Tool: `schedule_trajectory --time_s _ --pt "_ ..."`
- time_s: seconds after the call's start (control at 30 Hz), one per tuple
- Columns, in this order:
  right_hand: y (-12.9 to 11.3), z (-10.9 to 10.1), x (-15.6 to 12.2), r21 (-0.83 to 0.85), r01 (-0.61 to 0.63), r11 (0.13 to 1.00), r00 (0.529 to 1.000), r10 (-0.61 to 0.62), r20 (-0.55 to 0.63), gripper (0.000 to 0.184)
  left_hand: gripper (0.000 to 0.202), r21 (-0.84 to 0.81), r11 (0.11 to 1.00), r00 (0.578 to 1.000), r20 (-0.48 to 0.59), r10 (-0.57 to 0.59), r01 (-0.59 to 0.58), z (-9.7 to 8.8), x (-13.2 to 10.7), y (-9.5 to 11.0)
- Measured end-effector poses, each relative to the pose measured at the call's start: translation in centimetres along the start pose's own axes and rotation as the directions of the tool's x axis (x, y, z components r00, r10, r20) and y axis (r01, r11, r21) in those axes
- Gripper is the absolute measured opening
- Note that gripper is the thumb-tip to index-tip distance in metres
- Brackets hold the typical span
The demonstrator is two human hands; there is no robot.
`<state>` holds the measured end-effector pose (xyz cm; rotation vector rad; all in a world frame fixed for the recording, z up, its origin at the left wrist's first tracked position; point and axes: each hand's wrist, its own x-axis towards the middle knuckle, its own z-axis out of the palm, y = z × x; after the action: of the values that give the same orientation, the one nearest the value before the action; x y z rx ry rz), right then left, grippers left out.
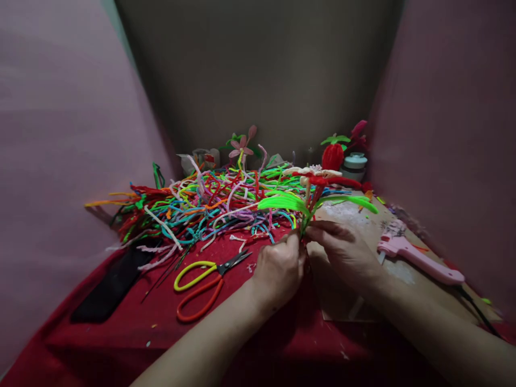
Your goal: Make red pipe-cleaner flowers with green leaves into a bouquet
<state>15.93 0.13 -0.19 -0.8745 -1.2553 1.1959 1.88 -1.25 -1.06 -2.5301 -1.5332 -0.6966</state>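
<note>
Both my hands meet at the base of a pipe-cleaner flower (314, 180) with a white and red bloom and bright green leaves (284, 202). My left hand (278, 271) is closed, with its fingers pinched on the lower stem. From the right, my right hand (342, 250) wraps its fingers round the same stem. The flower stands upright above the hands. The stem itself is mostly hidden by my fingers.
A large heap of coloured pipe cleaners (209, 207) covers the back of the red cloth (121, 333). Scissors with yellow and orange handles (205, 282) lie left of my hands. A pink glue gun (419, 260) rests on brown cardboard (363, 306) at the right. Finished pipe-cleaner pieces (334, 153) stand at the back.
</note>
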Motion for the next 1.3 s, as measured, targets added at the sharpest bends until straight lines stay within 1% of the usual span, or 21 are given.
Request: schedule_trajectory --time_s 0.1,0.17,0.23,0.3,0.33,0.37,0.4,0.47,0.53,0.57,0.6,0.67,0.73,0.77,0.83,0.9,0.97,1.07,1.2,1.3 --pt "-0.2 0.4 0.4 0.095 0.010 0.995 0.999 -0.014 0.035 0.017 0.025 -0.059 0.998 0.999 -0.028 0.031 -0.032 -0.2 0.1 0.1" --pt "-0.7 0.6 0.8 0.101 -0.005 0.995 0.999 0.000 0.050 0.013 0.024 -0.167 0.985 0.999 -0.040 0.037 -0.043 -0.9 0.3 0.1" --pt "-1.3 0.6 1.2 0.077 -0.008 0.997 0.998 0.004 0.060 0.009 0.021 -0.308 0.951 0.999 -0.040 -0.028 0.014 -1.9 0.6 -0.1" --pt "-1.8 0.4 1.6 0.059 0.035 0.998 0.997 -0.038 0.063 0.007 0.017 -0.453 0.881 0.988 -0.013 -0.156 0.134 -3.0 0.9 -0.6" --pt "-2.0 0.3 1.8 0.069 0.058 0.996 0.996 -0.062 0.065 0.008 0.016 -0.526 0.828 0.974 0.007 -0.225 0.195 -3.5 1.2 -0.9" --pt "-2.1 0.2 1.9 0.097 0.072 0.993 0.994 -0.079 0.074 0.009 0.016 -0.614 0.752 0.958 0.027 -0.284 0.240 -3.9 1.4 -1.3" --pt "-2.0 0.2 2.0 0.141 0.071 0.987 0.992 -0.084 0.092 0.011 0.017 -0.706 0.656 0.943 0.053 -0.328 0.267 -4.2 1.6 -1.6" --pt "-1.8 0.3 1.9 0.259 0.016 0.966 0.987 -0.056 0.150 0.014 0.016 -0.859 0.427 0.919 0.116 -0.377 0.283 -4.4 2.2 -2.2" --pt "-1.3 0.5 1.6 0.351 -0.054 0.935 0.981 -0.016 0.195 0.016 0.020 -0.934 0.228 0.908 0.175 -0.380 0.275 -4.3 2.7 -2.4" --pt "-1.1 0.6 1.4 0.387 -0.083 0.918 0.978 0.000 0.209 0.017 0.023 -0.951 0.157 0.909 0.195 -0.369 0.268 -4.2 3.0 -2.4" --pt "-0.9 0.7 1.2 0.415 -0.108 0.903 0.975 0.015 0.221 0.018 0.025 -0.961 0.106 0.914 0.205 -0.351 0.256 -4.1 3.3 -2.3" --pt "-0.7 0.7 0.8 0.451 -0.151 0.880 0.969 0.041 0.245 0.020 0.027 -0.972 0.045 0.932 0.209 -0.295 0.232 -3.9 3.9 -2.0" --pt "-0.7 0.7 0.6 0.464 -0.188 0.866 0.961 0.063 0.271 0.020 0.026 -0.978 0.020 0.953 0.198 -0.230 0.208 -3.9 4.4 -1.6" --pt "-0.8 0.7 0.5 0.462 -0.202 0.863 0.956 0.072 0.284 0.020 0.024 -0.979 0.028 0.962 0.193 -0.194 0.203 -4.0 4.6 -1.4" --pt "-1.0 0.7 0.3 0.448 -0.220 0.867 0.950 0.087 0.300 0.020 0.020 -0.976 0.086 0.972 0.187 -0.141 0.201 -4.1 4.9 -1.1" --pt "-1.1 0.8 0.2 0.445 -0.215 0.870 0.952 0.086 0.292 0.022 0.020 -0.968 0.152 0.977 0.185 -0.110 0.200 -4.2 5.0 -0.9" --pt "-1.1 0.9 0.3 0.459 -0.211 0.863 0.955 0.082 0.284 0.024 0.023 -0.966 0.169 0.978 0.178 -0.108 0.194 -4.2 5.1 -0.8" --pt "-0.9 0.8 0.3 0.477 -0.213 0.853 0.953 0.074 0.294 0.024 0.026 -0.972 0.146 0.979 0.169 -0.113 0.184 -4.0 5.2 -0.6" --pt "-0.9 0.8 0.1 0.489 -0.244 0.837 0.945 0.092 0.315 0.025 0.027 -0.989 0.123 0.991 0.071 -0.117 0.086 -3.4 5.5 -0.2" --pt "-1.1 0.9 -0.1 0.508 -0.270 0.818 0.944 0.121 0.307 0.028 0.024 -0.992 0.128 0.993 -0.007 -0.117 0.008 -3.1 5.6 0.0"
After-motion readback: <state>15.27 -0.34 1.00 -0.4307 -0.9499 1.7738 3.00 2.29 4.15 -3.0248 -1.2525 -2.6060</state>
